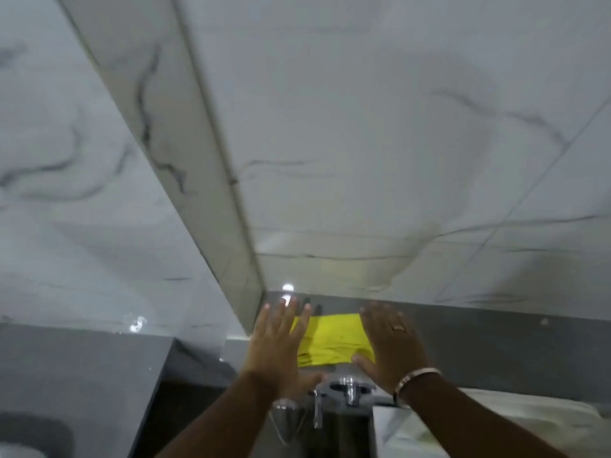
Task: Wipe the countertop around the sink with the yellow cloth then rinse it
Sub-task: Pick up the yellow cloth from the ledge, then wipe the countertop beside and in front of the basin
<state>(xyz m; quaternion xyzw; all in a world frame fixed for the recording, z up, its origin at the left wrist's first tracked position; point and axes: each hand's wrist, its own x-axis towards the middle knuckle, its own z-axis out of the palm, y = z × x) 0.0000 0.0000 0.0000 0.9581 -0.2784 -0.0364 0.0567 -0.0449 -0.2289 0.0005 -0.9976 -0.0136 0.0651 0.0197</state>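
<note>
Cloth [332,338] = yellow, folded flat, lying on a grey ledge [479,338] at the foot of the marble wall [363,143]. All places below given rel. to the cloth.

Left hand [279,342]: on the cloth's left end, palm down, fingers spread wide & straight, tips reaching past the cloth's far edge toward the wall. Flat on it, not pinching anything.

Right hand [386,342]: on the cloth's right end, also palm down, fingers straight & close together, thumb [362,363] stuck out along the cloth's near edge. Flat, no pinch. Ring [399,327] on one finger, bracelet [416,378] at the wrist.

Between the 2 hands the cloth's middle shows bare, w/ layered folds at the near edge.

Just nearer than the cloth: chrome tap [350,390] w/ a thin lever hanging down beside it. Nearer still & to the right: white sink rim [463,414], partly behind the right forearm. Nearer & slightly left: a shiny cone-shaped metal fitting [287,419], can't tell what it is.

Left of the cloth: a marble wall corner [211,180] juts out, running up & away; beyond that, a 2nd grey surface [82,358] lower left. Frame is blurry, fine detail n/a.
</note>
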